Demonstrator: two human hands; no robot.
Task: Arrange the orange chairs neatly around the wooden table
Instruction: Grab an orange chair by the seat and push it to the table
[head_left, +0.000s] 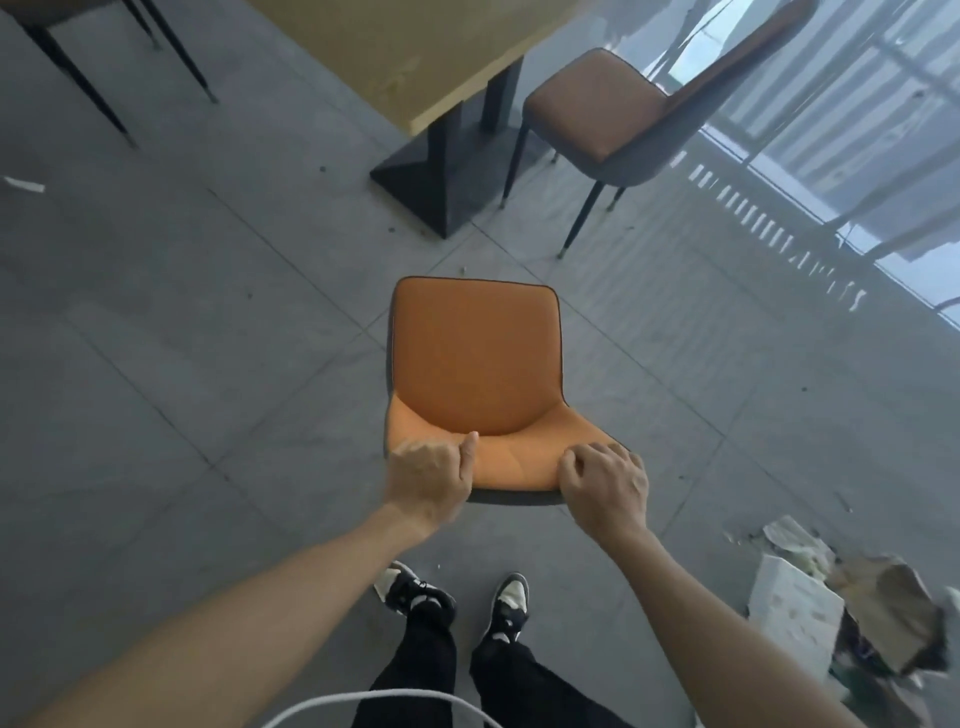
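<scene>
Chair in hand: an orange chair (475, 364) is standing on the grey tiled floor (182, 312) directly in front of the person, its seat facing away toward the table and its backrest top nearest the camera.
Left hand: the left hand (428, 480) is closing over the left part of the backrest's top edge, thumb lying along the orange front face and fingers wrapping out of sight behind.
Right hand: the right hand (605, 480) is gripping the right part of the same edge, knuckles up and fingers curling over it.
Where it is sitting: the chair is staying well apart from the wooden table (415, 47), with bare floor lying between the seat's front edge and the table's dark pedestal base (436, 176).
Second chair: another orange chair (618, 119) is standing at the table's right side, seat turned toward the pedestal and only partly tucked in.
Third chair: dark legs (78, 67) of one more chair are showing at the upper left; its seat is mostly out of frame.
Step in hand: the person appears to be positioning this chair by its backrest, the placing not yet done.
Next move: it is calling for pushing or carrying the chair forward toward the table's near edge, keeping it square and clear of the pedestal.
Clutter: foam and cardboard scraps (841, 618) are lying at the lower right, near the person's shoes (415, 592).
</scene>
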